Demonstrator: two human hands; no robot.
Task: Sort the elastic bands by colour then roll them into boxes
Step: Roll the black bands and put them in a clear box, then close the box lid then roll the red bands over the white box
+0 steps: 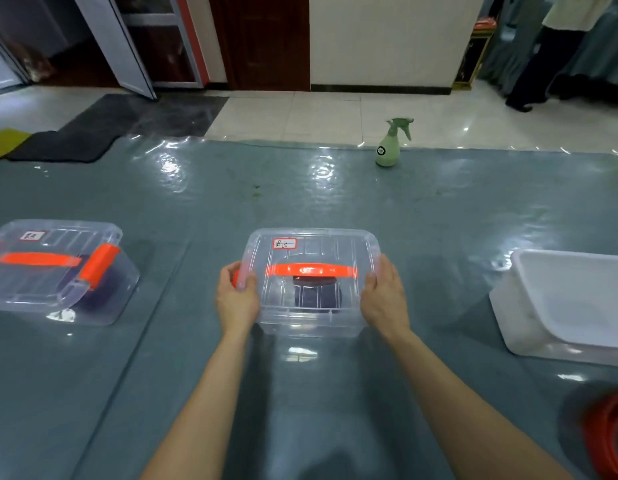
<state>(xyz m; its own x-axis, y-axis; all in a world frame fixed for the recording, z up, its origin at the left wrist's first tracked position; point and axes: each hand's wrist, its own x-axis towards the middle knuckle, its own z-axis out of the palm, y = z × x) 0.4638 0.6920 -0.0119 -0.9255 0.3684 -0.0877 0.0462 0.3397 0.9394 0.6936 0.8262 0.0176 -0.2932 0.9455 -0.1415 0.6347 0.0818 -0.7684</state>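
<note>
Left hand (236,294) and right hand (383,299) clasp the box (309,320) at mid-frame, one on each short end. The clear box sits flat on the table (196,358), lid on, its long axis running left to right across the frame. Its orange handle (311,270) lies flat along that same axis. A handwritten label (284,243) sits on the lid's far left corner. A dark roll (316,296) shows through the lid, under the handle.

The left hand's fingers curl over the lid's edge and over an orange latch (235,279) on that end. The right hand wraps the opposite end, thumb on the lid's rim and fingers reaching up the side.

At the left of the frame stands the left box (58,282), also clear, its orange-handled lid tilted askew, with something dark purple inside. At the right sits a white tub (529,327), near the box but apart from it. Blurred red bands (609,434) coil in the lower right corner. A green bottle (390,147) stands at the table's far edge, upper right of centre. A dark mat (110,126) lies on the floor at upper left, and a person (550,53) stands at upper right.
</note>
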